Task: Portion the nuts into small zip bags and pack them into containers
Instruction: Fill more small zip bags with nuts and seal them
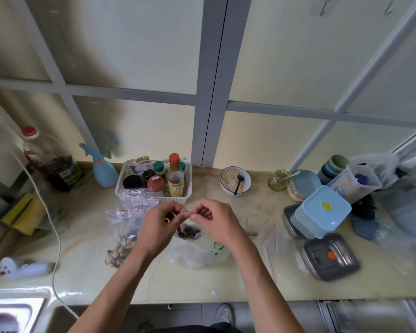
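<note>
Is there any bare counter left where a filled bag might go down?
Yes: the front strip of counter between the nut bag and the sink is bare. So is the patch between the bowl and the blue-lidded container. The right end by the metal tin is crowded.

— Lighting: how does your view read?
— Daylight, soft and even. It comes through the frosted window panes [281, 56] ahead of you; the counter [250, 282] is bright, with a pale sheen near its front edge.
— Shadows?
— A broad grey smudge on the glass at upper left. Faint, soft-edged shadows lie under your forearms.
— Sharpness?
— Centre fair. Your left hand [157, 224] and right hand [214, 219] are slightly smeared. Corners are soft and the sink [12, 311] is blurred.
— Distortion?
— Wide-angle: your window bars [210, 80] splay outward and the counter edge bows.
</note>
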A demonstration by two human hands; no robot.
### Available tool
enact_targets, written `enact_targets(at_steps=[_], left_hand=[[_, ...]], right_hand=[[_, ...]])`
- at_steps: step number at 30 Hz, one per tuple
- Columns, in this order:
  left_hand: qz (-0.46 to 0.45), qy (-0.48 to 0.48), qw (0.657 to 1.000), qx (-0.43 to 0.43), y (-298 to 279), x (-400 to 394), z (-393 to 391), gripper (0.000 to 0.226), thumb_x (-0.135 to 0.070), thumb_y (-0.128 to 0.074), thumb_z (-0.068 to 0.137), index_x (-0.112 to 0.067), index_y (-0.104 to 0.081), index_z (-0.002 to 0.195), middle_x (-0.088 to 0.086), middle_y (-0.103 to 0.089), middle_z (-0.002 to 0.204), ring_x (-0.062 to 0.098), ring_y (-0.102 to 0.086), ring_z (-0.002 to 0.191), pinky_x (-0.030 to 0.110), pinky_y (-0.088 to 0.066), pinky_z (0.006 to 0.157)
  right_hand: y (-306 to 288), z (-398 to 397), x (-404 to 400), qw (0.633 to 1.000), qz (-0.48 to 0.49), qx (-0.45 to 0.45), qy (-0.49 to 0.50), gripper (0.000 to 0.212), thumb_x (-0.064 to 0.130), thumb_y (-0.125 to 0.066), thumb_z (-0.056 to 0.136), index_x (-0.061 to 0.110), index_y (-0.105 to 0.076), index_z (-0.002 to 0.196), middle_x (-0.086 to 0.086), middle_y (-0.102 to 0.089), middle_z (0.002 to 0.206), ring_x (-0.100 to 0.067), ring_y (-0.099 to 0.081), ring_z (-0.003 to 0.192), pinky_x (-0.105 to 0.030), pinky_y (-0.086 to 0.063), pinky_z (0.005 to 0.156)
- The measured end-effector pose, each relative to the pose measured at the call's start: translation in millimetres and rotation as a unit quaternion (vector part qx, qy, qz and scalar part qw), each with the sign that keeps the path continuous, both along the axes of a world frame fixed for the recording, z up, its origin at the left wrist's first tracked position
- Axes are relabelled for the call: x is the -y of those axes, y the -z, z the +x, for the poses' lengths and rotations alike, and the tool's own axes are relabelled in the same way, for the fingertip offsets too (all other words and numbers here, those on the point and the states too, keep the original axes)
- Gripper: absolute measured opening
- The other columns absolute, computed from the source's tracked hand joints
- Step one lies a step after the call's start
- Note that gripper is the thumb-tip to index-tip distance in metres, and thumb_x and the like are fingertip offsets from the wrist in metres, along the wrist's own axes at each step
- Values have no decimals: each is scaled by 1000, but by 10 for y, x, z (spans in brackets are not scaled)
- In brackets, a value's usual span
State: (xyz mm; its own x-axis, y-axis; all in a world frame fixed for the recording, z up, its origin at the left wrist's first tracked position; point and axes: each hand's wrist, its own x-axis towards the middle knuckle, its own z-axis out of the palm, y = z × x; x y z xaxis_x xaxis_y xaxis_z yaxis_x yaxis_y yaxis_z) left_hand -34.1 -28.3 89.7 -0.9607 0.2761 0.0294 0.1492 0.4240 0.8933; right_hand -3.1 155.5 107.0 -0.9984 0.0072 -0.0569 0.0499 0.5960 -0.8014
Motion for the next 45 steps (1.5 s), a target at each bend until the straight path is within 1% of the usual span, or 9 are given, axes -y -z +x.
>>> enact_targets(at_steps=[7, 10, 16, 19, 23, 28, 31, 40, 45], left_hand=[[65, -22, 997, 37, 49, 25, -78, 8, -28, -70, 94, -25, -72, 87, -11, -73, 89, 6, -65, 86, 22, -47, 74], [104, -44, 992, 57, 97, -6, -71, 8, -21, -71, 94, -22, -73, 86, -3, -73, 88, 13, -66, 82, 26, -51, 74], [92, -72, 993, 5, 40, -120, -53, 13, -16, -67, 96, -23, -69, 86, -8, -71, 86, 9, -66, 82, 14, -48, 69], [90, -79, 993, -9, 56, -123, -68, 14, -16, -64, 98, -25, -66, 88, -9, -69, 87, 11, -65, 84, 23, -51, 74], [95, -101, 990, -14, 61, -128, -117, 20, -12, -63, 98, -27, -63, 86, -8, -67, 84, 12, -63, 80, 36, -50, 75], [106, -111, 988, -31, 38, -103, -193, 16, -15, -64, 96, -26, -63, 85, -8, -67, 86, 11, -63, 82, 37, -51, 71], [99, -98, 990, -23, 110, -103, -158, 7, -26, -60, 95, -25, -62, 89, -8, -68, 90, 15, -64, 87, 40, -53, 76], [196, -148, 969, 33, 7, 92, -289, 14, -22, -57, 102, -16, -65, 92, 3, -68, 88, 21, -61, 84, 42, -49, 79], [150, -108, 983, 10, -95, 64, -354, 13, -16, -59, 101, -17, -62, 88, -3, -64, 83, 16, -57, 77, 37, -46, 72]], right_hand=[[96, -75, 104, 998, -36, -36, 32, 12, 27, -69, 93, 23, -63, 83, 6, -65, 77, -9, -58, 70, -33, -52, 68], [172, -92, 161, 997, -11, -64, 51, 11, 25, -68, 93, 24, -61, 84, 8, -64, 81, -8, -60, 76, -31, -52, 68], [255, -107, 290, 988, 22, -132, 81, 7, 22, -64, 93, 21, -60, 88, 10, -60, 86, -7, -58, 81, -35, -53, 72], [210, -132, 319, 984, 49, -152, 79, 8, 22, -62, 93, 22, -58, 86, 11, -58, 86, -9, -56, 80, -36, -51, 70], [173, -175, 276, 984, 71, -148, 71, 6, 27, -63, 95, 25, -60, 90, 13, -60, 89, -8, -56, 83, -32, -50, 70], [286, -151, 86, 980, 87, -136, 115, 9, 23, -65, 96, 25, -59, 89, 19, -55, 88, -8, -55, 84, -29, -47, 69], [444, -105, -76, 980, 65, -106, 158, 11, 19, -66, 94, 26, -60, 88, 16, -58, 86, -11, -58, 83, -33, -50, 71], [643, -21, -651, 952, 42, -39, 299, 9, 7, -66, 93, 14, -64, 87, -1, -67, 85, -28, -64, 83, -39, -51, 74], [214, -99, -521, 974, 12, -90, 206, 12, 13, -63, 96, 21, -60, 87, 7, -64, 86, -11, -62, 82, -31, -52, 75]])
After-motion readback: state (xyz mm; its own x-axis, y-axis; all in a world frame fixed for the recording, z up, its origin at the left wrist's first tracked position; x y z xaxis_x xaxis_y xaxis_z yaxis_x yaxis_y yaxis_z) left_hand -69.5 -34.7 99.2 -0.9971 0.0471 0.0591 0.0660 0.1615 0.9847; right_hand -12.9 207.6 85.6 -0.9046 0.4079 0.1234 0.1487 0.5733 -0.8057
